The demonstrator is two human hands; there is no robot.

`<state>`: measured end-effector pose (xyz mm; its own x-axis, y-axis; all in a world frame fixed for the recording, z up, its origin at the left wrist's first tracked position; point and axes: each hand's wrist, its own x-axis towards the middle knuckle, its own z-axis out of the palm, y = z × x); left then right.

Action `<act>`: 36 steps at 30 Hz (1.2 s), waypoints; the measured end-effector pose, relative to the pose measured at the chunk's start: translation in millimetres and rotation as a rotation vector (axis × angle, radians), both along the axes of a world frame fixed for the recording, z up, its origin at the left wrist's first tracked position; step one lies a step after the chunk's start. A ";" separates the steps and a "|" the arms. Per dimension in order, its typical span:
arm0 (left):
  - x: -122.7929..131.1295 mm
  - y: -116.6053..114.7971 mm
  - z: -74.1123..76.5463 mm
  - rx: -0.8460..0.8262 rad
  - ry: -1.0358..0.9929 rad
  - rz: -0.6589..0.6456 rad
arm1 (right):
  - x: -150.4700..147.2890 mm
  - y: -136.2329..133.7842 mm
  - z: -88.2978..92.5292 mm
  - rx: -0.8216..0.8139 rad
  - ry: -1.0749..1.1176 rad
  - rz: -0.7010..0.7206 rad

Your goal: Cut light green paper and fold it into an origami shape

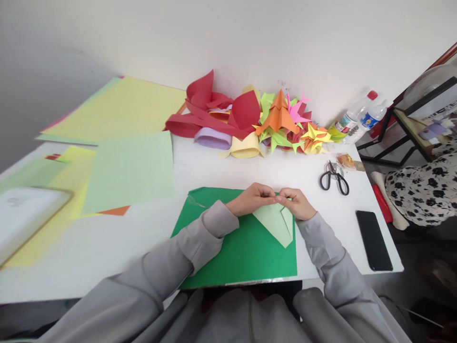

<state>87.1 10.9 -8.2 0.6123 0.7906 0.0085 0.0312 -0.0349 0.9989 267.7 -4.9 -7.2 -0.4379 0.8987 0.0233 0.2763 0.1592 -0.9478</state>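
Note:
A pale green folded paper [274, 222] lies partly over a green board [235, 247] at the front of the white table. Both hands meet at the paper's upper edge, fingertips touching or nearly so. My left hand [252, 198] is closed, its thumb and fingers pinching the edge from the left. From the right, my right hand [296, 203] pinches the same edge. The paper's lower end tapers to a blunt point near the board's right side, with a fold line across its right part. The pinched edge itself is hidden by my fingers.
Coloured sheets [132, 171] and a white box [28, 214] are at left. Red paper shapes [221, 114] and folded paper stars [282, 119] stand by the wall. Scissors [334, 178], a black phone [373, 240] and bottles [360, 116] are at right. A person in patterned clothing [424, 190] is beyond.

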 end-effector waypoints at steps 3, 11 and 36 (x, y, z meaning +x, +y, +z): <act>0.0 0.0 0.0 -0.004 0.009 0.041 | -0.2 0.7 -2.0 0.010 0.004 -0.015; -1.6 2.3 0.0 -0.001 0.009 0.122 | 1.2 2.9 -7.5 -0.055 0.084 -0.160; -2.7 3.8 2.3 0.046 0.058 0.366 | 1.6 4.0 -1.8 0.009 0.068 -0.225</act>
<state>84.4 14.7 -5.9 0.2893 0.9570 0.0229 0.1067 -0.0560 0.9927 269.4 -0.9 -9.0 -0.2239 0.9731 0.0548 0.2409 0.1097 -0.9643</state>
